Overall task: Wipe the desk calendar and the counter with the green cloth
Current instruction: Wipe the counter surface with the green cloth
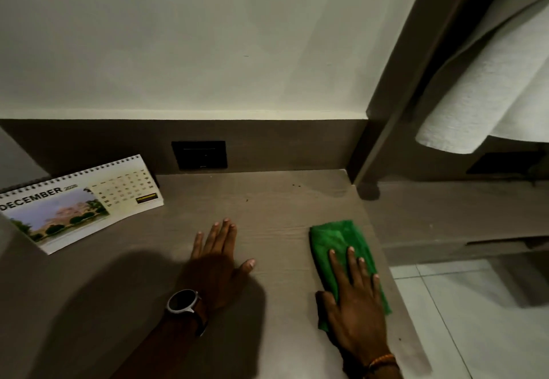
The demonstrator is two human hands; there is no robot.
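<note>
A folded green cloth lies on the brown wood-grain counter near its right edge. My right hand presses flat on the cloth with fingers spread, covering its near half. My left hand rests flat on the bare counter, palm down, fingers apart, a watch on its wrist. The desk calendar, spiral-bound and open at December, stands tilted at the far left of the counter, well apart from both hands.
A black wall socket sits in the brown backsplash behind the counter. White towels hang at the upper right beside a dark upright post. White floor tiles show beyond the counter's right edge. A few dark specks lie near the back.
</note>
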